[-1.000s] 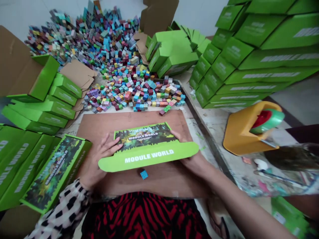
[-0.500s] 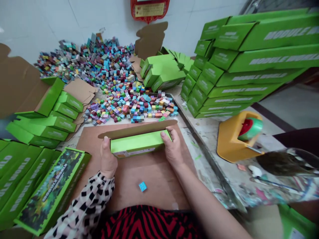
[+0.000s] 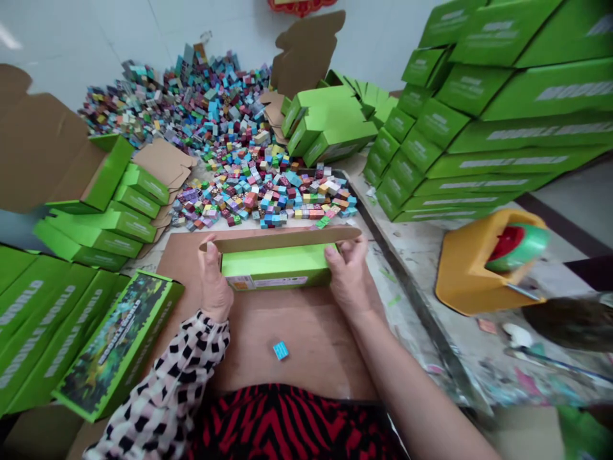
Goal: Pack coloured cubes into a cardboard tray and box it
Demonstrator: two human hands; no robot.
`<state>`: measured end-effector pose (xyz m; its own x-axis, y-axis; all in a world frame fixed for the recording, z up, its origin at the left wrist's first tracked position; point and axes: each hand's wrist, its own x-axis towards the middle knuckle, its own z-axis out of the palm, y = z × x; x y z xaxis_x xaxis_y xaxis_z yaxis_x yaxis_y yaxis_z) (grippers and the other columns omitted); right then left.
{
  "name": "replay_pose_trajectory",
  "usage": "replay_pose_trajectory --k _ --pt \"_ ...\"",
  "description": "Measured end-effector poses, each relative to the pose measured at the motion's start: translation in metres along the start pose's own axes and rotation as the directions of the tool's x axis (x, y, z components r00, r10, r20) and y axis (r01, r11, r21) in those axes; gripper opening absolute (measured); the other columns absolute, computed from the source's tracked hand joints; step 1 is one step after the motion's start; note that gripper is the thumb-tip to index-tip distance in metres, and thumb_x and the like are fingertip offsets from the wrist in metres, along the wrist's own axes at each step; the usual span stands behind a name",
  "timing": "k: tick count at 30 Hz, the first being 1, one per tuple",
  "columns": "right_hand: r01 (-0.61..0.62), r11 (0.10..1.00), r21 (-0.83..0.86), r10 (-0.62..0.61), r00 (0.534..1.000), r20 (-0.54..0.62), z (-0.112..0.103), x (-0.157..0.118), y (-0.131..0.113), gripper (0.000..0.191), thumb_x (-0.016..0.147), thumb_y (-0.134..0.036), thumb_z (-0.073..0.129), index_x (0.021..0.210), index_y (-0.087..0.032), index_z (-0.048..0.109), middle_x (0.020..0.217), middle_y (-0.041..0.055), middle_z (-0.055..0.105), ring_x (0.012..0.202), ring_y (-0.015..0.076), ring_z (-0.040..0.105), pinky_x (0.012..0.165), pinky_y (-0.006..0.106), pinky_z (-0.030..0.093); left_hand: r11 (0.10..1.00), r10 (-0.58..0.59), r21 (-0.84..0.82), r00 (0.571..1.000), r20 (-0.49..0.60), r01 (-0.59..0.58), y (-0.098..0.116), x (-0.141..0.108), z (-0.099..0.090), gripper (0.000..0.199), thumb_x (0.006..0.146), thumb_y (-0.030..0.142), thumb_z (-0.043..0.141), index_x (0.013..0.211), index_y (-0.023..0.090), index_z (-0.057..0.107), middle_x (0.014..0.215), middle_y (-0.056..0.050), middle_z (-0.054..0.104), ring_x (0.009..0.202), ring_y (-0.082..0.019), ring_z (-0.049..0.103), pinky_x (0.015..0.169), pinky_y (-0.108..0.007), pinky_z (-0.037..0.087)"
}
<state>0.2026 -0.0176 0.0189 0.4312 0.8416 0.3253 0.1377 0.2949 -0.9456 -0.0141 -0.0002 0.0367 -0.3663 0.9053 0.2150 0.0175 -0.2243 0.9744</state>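
A green box point(image 3: 280, 263) with a brown inner flap point(image 3: 282, 239) raised along its far edge is held between both hands over a brown cardboard sheet point(image 3: 253, 326). At its left end, my left hand point(image 3: 215, 284) grips the box and the flap corner, thumb upward. My right hand point(image 3: 349, 275) holds the right end, with its thumb on the box and its fingers at the flap's end. A label shows on the side of the box facing me. One small blue block point(image 3: 280, 349) lies on the cardboard nearer to me.
Colourful small blocks point(image 3: 230, 140) form a heap at the back. Green boxes are stacked high at the right point(image 3: 460, 140) and lie at the left point(image 3: 117, 345). A yellow tape dispenser point(image 3: 460, 262) stands on the right, beyond a metal edge point(image 3: 421, 313).
My right hand has shifted its fingers out to the flap's right end, and my left fingers now reach its left end. The whole view has shifted slightly.
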Motion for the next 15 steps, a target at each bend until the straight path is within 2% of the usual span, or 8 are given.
replay_pose_trajectory --k 2,3,5,7,9,12,15 --pt "0.064 0.997 -0.052 -0.065 0.998 -0.015 -0.013 0.003 -0.008 0.047 0.084 -0.046 0.059 0.125 -0.024 0.050 0.109 0.0057 0.062 0.094 0.0187 0.060 0.086 0.036 0.049 0.999 0.042 -0.005 0.998 -0.053 -0.043 0.007 0.000 -0.011 0.048 0.087 0.057 0.049 0.125 0.027 0.050 0.107 -0.004 0.065 0.090 -0.015 0.065 0.077 -0.026 0.051" --pt "0.114 0.987 -0.114 -0.115 0.993 -0.006 -0.021 0.005 -0.015 0.037 0.086 -0.042 0.059 0.119 -0.024 0.058 0.107 0.0053 0.063 0.094 0.0183 0.060 0.086 0.036 0.049 0.994 0.097 0.049 0.993 -0.066 -0.094 0.011 0.001 -0.017 0.042 0.087 0.054 0.053 0.118 0.026 0.055 0.104 -0.004 0.065 0.089 -0.014 0.064 0.078 -0.025 0.050" --pt "0.224 0.942 -0.251 -0.216 0.975 0.060 -0.036 0.009 -0.029 0.020 0.086 -0.035 0.061 0.100 -0.024 0.070 0.096 0.0041 0.066 0.090 0.0182 0.062 0.082 0.033 0.050 0.948 0.225 0.239 0.974 -0.037 -0.210 0.020 0.001 -0.029 0.029 0.087 0.047 0.057 0.096 0.020 0.066 0.094 -0.003 0.065 0.086 -0.014 0.062 0.079 -0.025 0.048" --pt "0.282 0.897 -0.341 -0.237 0.957 0.169 -0.048 0.012 -0.043 0.016 0.086 -0.032 0.062 0.094 -0.025 0.073 0.088 0.0033 0.068 0.084 0.0183 0.063 0.077 0.032 0.051 0.878 0.293 0.392 0.956 0.017 -0.276 0.028 -0.002 -0.039 0.028 0.087 0.042 0.057 0.083 0.017 0.069 0.083 -0.002 0.066 0.080 -0.013 0.061 0.077 -0.024 0.048" --pt "0.279 0.873 -0.399 -0.183 0.948 0.262 -0.056 0.013 -0.055 0.022 0.087 -0.033 0.060 0.104 -0.026 0.072 0.091 0.0039 0.070 0.084 0.0199 0.066 0.076 0.034 0.053 0.845 0.295 0.455 0.955 0.041 -0.281 0.033 -0.007 -0.044 0.026 0.088 0.039 0.057 0.085 0.017 0.071 0.079 -0.001 0.069 0.076 -0.013 0.063 0.075 -0.025 0.049" --pt "0.245 0.865 -0.438 -0.077 0.927 0.367 -0.063 0.015 -0.065 0.033 0.089 -0.038 0.055 0.118 -0.027 0.066 0.104 0.0046 0.071 0.094 0.0231 0.067 0.084 0.039 0.054 0.862 0.259 0.444 0.965 0.032 -0.246 0.038 -0.018 -0.044 0.025 0.088 0.037 0.058 0.095 0.018 0.073 0.090 -0.003 0.074 0.084 -0.015 0.067 0.079 -0.027 0.052" --pt "0.164 0.915 -0.370 0.024 0.891 0.454 -0.064 0.019 -0.070 0.033 0.089 -0.041 0.054 0.116 -0.028 0.067 0.106 0.0027 0.071 0.096 0.0224 0.067 0.086 0.039 0.055 0.916 0.178 0.365 0.984 0.002 -0.166 0.040 -0.027 -0.043 0.025 0.085 0.036 0.062 0.101 0.019 0.073 0.099 -0.004 0.074 0.092 -0.018 0.069 0.086 -0.031 0.054"
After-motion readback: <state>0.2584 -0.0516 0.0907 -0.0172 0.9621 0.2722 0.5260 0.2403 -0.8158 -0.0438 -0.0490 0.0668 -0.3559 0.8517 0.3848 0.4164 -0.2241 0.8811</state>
